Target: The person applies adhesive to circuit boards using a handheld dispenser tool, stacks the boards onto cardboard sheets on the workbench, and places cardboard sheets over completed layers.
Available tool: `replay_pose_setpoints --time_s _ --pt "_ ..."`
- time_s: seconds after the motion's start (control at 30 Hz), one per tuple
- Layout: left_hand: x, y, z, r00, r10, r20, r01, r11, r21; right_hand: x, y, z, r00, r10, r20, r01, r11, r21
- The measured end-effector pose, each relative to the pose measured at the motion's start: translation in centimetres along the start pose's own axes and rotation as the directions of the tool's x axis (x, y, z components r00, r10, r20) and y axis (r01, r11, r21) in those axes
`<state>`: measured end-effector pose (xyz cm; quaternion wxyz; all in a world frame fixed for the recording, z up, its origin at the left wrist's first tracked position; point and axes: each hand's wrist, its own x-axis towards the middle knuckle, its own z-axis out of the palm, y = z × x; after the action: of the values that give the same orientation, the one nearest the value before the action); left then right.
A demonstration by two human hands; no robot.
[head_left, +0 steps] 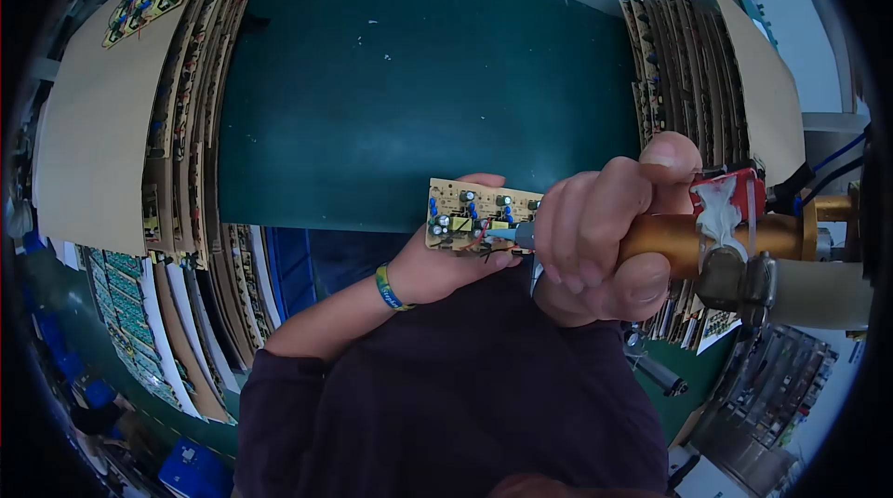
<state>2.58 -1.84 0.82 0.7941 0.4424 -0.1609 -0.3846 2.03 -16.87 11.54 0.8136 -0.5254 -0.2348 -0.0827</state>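
My left hand [435, 265] holds a tan circuit board [456, 193] from beneath and along its edges, low in the middle of the view. The board bears blue parts, silver-topped round parts and yellow blocks. A green and yellow band circles the left wrist. My right hand [605, 228] is wrapped round a brass-coloured dispensing tool [665, 245] with a red part and whitish smears on top. Its pale blue tip [502, 233] is over the board's lower edge; whether it touches the board I cannot tell. The right hand hides the board's right end.
A dark green work surface [419, 79] spreads ahead with small white specks. Stacks of boards between cardboard sheets stand at the left [102, 117] and right [688, 70]. A pale hose [819, 293] runs right from the tool. A blue bin [195, 470] sits at lower left.
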Motion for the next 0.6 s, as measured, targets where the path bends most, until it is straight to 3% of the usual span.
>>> replay_pose_setpoints --time_s 0.17,0.4,0.57,0.6 --pt "0.03 0.11 0.11 0.998 -0.068 0.002 0.068 0.997 -0.039 -0.03 -0.2 -0.05 1.0 0.006 -0.005 -0.006 1.0 0.004" --pt "0.16 -0.52 0.02 1.0 -0.028 -0.005 0.028 0.999 -0.034 0.04 -0.31 -0.23 1.0 -0.001 -0.009 0.001 1.0 -0.006" --pt "0.2 -0.63 0.08 0.999 -0.033 -0.01 0.032 0.996 -0.078 0.26 -0.49 -0.38 0.997 0.0 0.076 0.0 1.0 0.008" --pt "0.3 -0.61 0.02 1.0 0.001 -0.014 0.0 0.997 0.071 0.27 -0.34 -0.14 0.997 -0.005 0.073 0.004 1.0 0.014"
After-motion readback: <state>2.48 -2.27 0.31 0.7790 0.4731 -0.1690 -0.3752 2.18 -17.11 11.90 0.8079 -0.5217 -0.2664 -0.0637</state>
